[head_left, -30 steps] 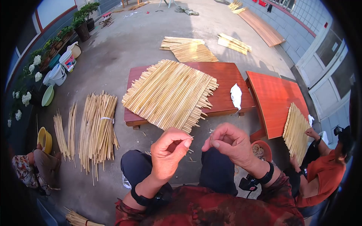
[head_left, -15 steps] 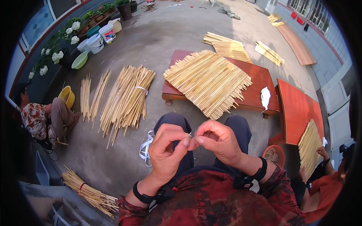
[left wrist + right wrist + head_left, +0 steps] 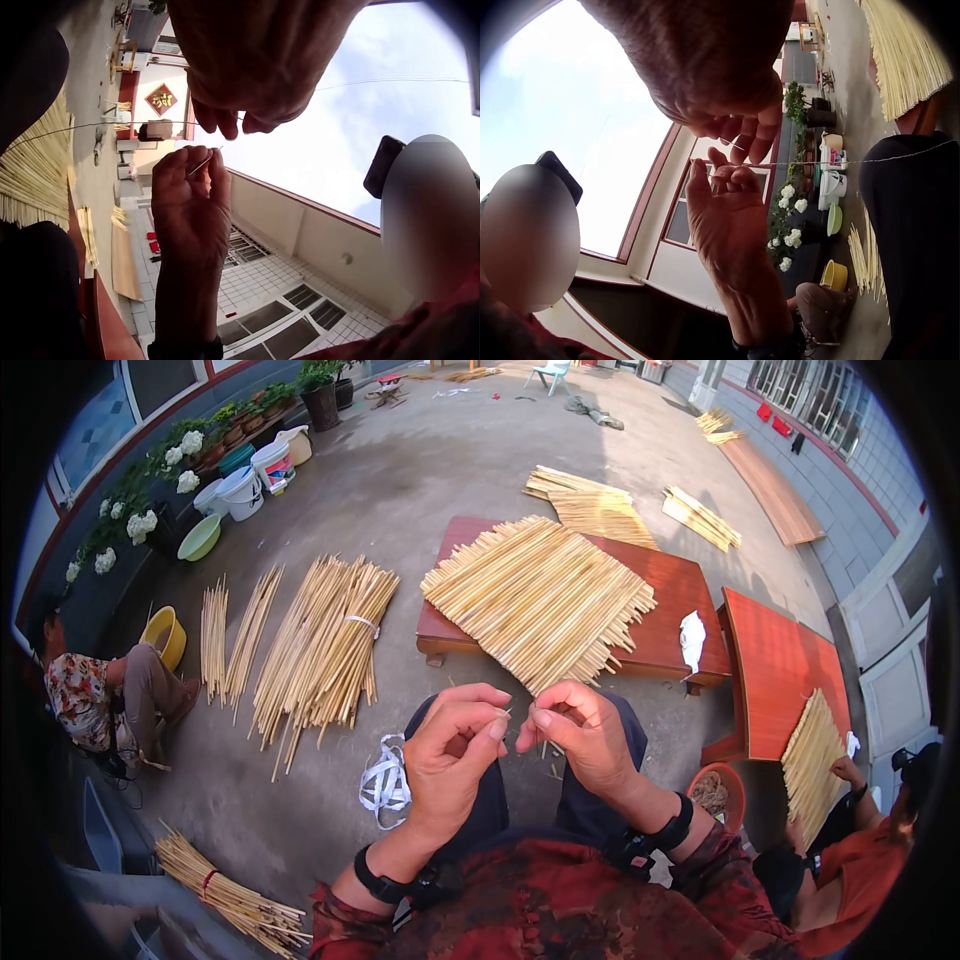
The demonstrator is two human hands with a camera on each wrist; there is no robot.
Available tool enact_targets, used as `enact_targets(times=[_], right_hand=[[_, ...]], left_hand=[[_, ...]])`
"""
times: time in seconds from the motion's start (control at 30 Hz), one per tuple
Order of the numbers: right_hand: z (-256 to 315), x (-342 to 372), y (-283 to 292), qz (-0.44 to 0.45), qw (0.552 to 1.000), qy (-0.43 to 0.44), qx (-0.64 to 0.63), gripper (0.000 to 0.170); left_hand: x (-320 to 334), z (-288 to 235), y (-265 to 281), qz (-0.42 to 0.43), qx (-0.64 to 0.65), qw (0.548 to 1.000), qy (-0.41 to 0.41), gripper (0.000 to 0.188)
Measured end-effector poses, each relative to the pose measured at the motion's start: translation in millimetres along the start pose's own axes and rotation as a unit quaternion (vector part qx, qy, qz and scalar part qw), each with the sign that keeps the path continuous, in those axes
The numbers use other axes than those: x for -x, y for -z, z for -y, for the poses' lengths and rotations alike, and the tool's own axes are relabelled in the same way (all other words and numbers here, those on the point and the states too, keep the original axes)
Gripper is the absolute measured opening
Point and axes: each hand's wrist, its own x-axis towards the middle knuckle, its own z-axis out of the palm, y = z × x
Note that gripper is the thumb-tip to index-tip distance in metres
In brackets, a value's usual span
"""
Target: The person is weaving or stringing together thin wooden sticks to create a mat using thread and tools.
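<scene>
In the head view my left hand (image 3: 450, 755) and right hand (image 3: 585, 740) are raised over the lap, fingertips a small gap apart. The left thumb and fingers pinch a thin thread (image 3: 90, 125), which runs off toward the stick mat in the left wrist view. A thin needle (image 3: 201, 163) is pinched by my right hand (image 3: 193, 202); the needle (image 3: 733, 143) also shows at the right fingertips in the right wrist view, just above my left hand (image 3: 731, 214). Beyond the hands, a mat of pale sticks (image 3: 540, 595) lies on a low red table (image 3: 680, 595).
Bundled sticks (image 3: 325, 645) and a white strap (image 3: 385, 785) lie on the ground to the left. A second red table (image 3: 785, 670) stands at the right, by a red basin (image 3: 735, 795) and a seated person (image 3: 860, 875). Another person (image 3: 85, 690) sits at far left.
The hands came together at the fingertips from a wider gap, then parted slightly. The head view swung left, then shifted a little back.
</scene>
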Motion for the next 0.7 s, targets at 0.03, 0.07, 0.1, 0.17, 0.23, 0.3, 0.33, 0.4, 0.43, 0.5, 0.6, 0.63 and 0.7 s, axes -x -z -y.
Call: enact_targets(times=[0.03, 0.07, 0.1, 0.17, 0.23, 0.3, 0.33, 0.4, 0.43, 0.5, 0.6, 0.63, 0.7], right_hand=[[0.8, 0.3, 4.1, -0.015, 1.000, -0.008, 0.024, 0.009], [0.1, 1.3, 6.6, -0.021, 0.999, -0.006, 0.024, 0.009], [-1.0, 2.5, 8.5, -0.004, 1.000, -0.001, 0.024, 0.009], [-2.2, 5.1, 9.5, 0.016, 1.000, 0.012, -0.015, 0.010], [-2.8, 9.5, 11.9, 0.009, 1.000, 0.013, -0.025, 0.011], [-0.7, 14.2, 16.8, 0.006, 0.999, 0.015, -0.032, 0.011], [1.0, 16.7, 19.1, 0.004, 1.000, 0.017, -0.022, 0.011], [3.1, 20.4, 22.3, -0.001, 1.000, 0.020, -0.015, 0.011], [4.0, 22.1, 23.7, -0.008, 0.999, 0.014, -0.040, 0.011], [5.1, 25.4, 26.9, -0.019, 0.998, 0.010, -0.065, 0.011], [6.2, 28.8, 29.9, -0.023, 0.996, 0.010, -0.084, 0.011], [8.4, 29.3, 30.7, -0.026, 0.998, 0.011, -0.051, 0.011], [11.6, 30.6, 31.4, -0.031, 0.999, 0.014, -0.019, 0.011]], left_hand=[[-1.6, 0.5, -1.2, 0.010, 0.012, 0.999, 0.030, 0.009], [-2.5, 1.8, -4.1, 0.016, 0.013, 0.999, 0.032, 0.009], [-3.1, 3.5, -7.8, 0.031, 0.053, 0.996, 0.065, 0.010], [-3.5, 8.5, -13.6, 0.052, 0.095, 0.989, 0.104, 0.010], [-4.5, 14.9, -17.1, 0.078, 0.085, 0.990, 0.080, 0.010], [-7.3, 15.7, -21.7, 0.090, 0.108, 0.986, 0.092, 0.010], [-8.3, 15.5, -24.2, 0.097, 0.127, 0.982, 0.100, 0.010], [-8.8, 13.8, -31.6, 0.108, 0.108, 0.984, 0.092, 0.010], [-9.0, 13.4, -34.6, 0.117, 0.089, 0.986, 0.083, 0.010], [-9.3, 14.1, -39.3, 0.121, 0.078, 0.987, 0.073, 0.010], [-10.8, 16.0, -43.7, 0.129, 0.056, 0.988, 0.057, 0.010], [-11.9, 16.5, -44.7, 0.134, 0.046, 0.989, 0.050, 0.010], [-11.4, 16.0, -45.8, 0.134, 0.059, 0.987, 0.073, 0.009]])
